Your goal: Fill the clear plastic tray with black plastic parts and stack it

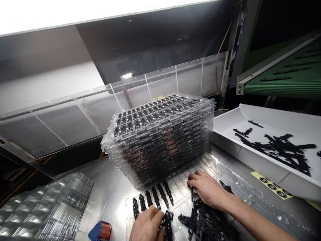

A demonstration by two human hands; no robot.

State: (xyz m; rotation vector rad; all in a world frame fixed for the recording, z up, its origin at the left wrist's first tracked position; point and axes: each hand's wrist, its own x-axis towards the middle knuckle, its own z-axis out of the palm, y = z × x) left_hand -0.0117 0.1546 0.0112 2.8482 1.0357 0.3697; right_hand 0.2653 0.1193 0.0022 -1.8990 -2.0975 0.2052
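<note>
A clear plastic tray [179, 201] lies on the metal table, with a row of black perforated strips [155, 196] in its slots. My left hand [147, 225] is low over the tray's near left part, fingers curled and closed at a black strip [168, 225] beside the thumb. Farther right, my right hand [209, 189] bends over the tray's slots with its fingers closed. The end of a dark strip [192, 194] shows beneath those fingertips; the rest is hidden. Below my right wrist, a heap of loose black strips [203, 222] covers part of the tray.
Behind the hands rises a tall stack of filled clear trays [160, 144]. A white bin [225, 147] with black parts stands right, near a yellow sticker sheet [272, 185] and a green conveyor [283, 87]. Clear trays [47, 207] and a blue-and-red object [99, 230] are left.
</note>
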